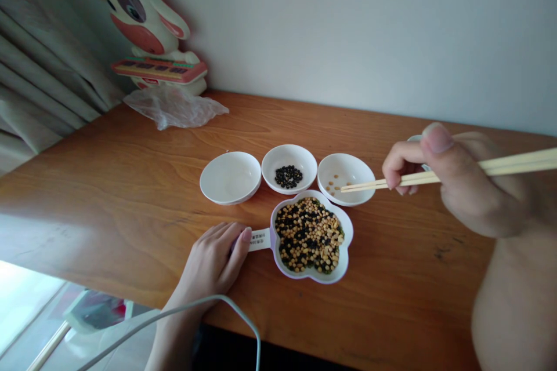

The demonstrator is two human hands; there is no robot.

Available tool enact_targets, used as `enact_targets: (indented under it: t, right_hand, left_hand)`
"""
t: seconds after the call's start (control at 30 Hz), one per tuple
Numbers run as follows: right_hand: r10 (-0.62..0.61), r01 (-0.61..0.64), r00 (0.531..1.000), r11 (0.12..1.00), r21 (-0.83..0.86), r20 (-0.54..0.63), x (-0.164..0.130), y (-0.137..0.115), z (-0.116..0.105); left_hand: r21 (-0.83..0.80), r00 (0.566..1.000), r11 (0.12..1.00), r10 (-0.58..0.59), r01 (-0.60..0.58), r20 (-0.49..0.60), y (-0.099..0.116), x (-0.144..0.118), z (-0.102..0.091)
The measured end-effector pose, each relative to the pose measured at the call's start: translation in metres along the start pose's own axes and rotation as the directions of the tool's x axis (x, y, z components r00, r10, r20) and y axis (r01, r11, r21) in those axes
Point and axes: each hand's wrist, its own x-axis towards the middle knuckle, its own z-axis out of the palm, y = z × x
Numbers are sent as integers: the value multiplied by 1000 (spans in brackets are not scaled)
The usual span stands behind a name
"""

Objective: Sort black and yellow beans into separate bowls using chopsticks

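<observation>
My left hand (220, 258) is closed round the handle of a flower-shaped ladle (346, 261), white with a lilac rim, resting on the table. Mixed black beans, yellow soybeans and some small green beans (310, 235) fill it. Between the fingers of my right hand (461, 177) is a pair of chopsticks (500, 165), tips together over the right white bowl (365, 171). Several soybeans (334, 185) lie in that bowl; whether the tips grip one I cannot tell. Black beans (288, 176) sit in the middle bowl (272, 157). Nothing shows inside the left bowl (230, 177).
A cow-shaped toy with a keyboard (152, 40) stands at the back left, a crumpled clear plastic bag (174, 107) before it. Partly behind my right hand is a pale object (415, 138). A grey cable (221, 297) crosses in front of my left forearm.
</observation>
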Motion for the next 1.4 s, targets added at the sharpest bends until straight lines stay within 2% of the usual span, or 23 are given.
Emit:
enact_targets:
  t: [0.13, 0.33, 0.47, 0.77, 0.87, 1.0, 1.4]
  right_hand:
    - [39, -39, 999, 999, 12, 5, -1, 1, -3]
    - [50, -52, 998, 994, 96, 23, -4, -11, -4]
    - [-33, 19, 995, 990, 139, 96, -6, -14, -1]
    - [77, -121, 953, 983, 136, 293, -1, -21, 19]
    - [53, -93, 942, 990, 105, 331, 2, -18, 25]
    - [-2, -32, 941, 995, 96, 337, 5, -13, 30]
    - [5, -52, 947, 989, 138, 322, 8, -13, 37]
  left_hand:
    - [1, 1000, 1000, -4, 3, 2, 0, 0, -1]
    - [-8, 1000, 1000, -20, 20, 18, -1, -1, -1]
    - [-6, 1000, 1000, -13, 13, 16, -1, -1, -1]
    - [-8, 1000, 1000, -1, 1, 5, 0, -1, -1]
    - [-2, 1000, 1000, 6, -6, -3, 0, -1, 0]
    - [-3, 1000, 1000, 5, -5, -8, -1, -1, 0]
    - [-30, 1000, 1000, -8, 8, 4, 0, -1, -2]
